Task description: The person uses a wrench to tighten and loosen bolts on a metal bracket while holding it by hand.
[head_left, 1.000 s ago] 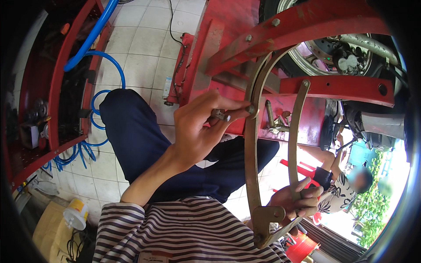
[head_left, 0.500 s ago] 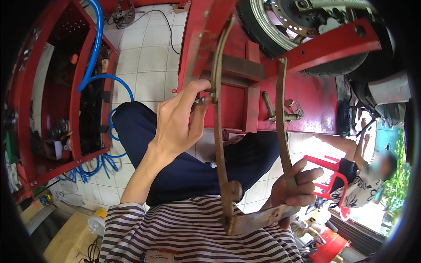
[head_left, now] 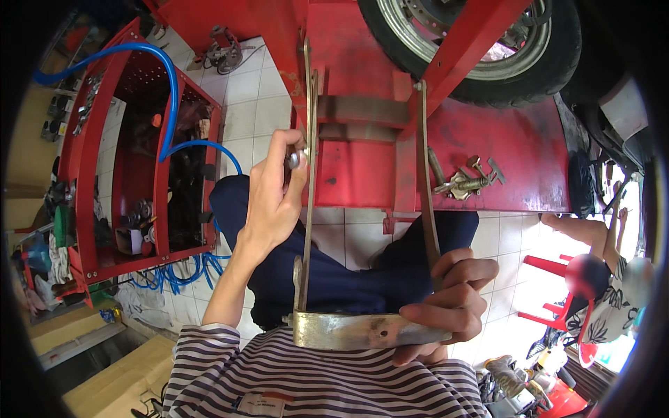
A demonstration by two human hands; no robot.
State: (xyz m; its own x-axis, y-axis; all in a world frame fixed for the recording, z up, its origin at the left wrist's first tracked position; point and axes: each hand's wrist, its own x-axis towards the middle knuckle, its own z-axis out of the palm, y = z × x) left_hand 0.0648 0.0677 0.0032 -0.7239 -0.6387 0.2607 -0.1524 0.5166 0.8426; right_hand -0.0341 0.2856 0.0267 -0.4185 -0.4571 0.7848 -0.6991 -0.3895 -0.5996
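- Far left, a red rack (head_left: 162,240) stands on the tiles, a blue hose (head_left: 172,97) looping past its top.
- Now the left hand (head_left: 273,195), centre-left: its grip is pinched on a small silvery piece (head_left: 294,159), right beside the bracket's left bar.
- Centre frame, the U-shaped metal bracket (head_left: 366,331), 2 long bars running up toward 2 red beams, crosspiece low.
- And the right hand (head_left: 453,303), lower right of centre, grip wrapped around the bracket's corner!
- Above it, loose hardware (head_left: 465,184) lies on the red worktop (head_left: 529,157).
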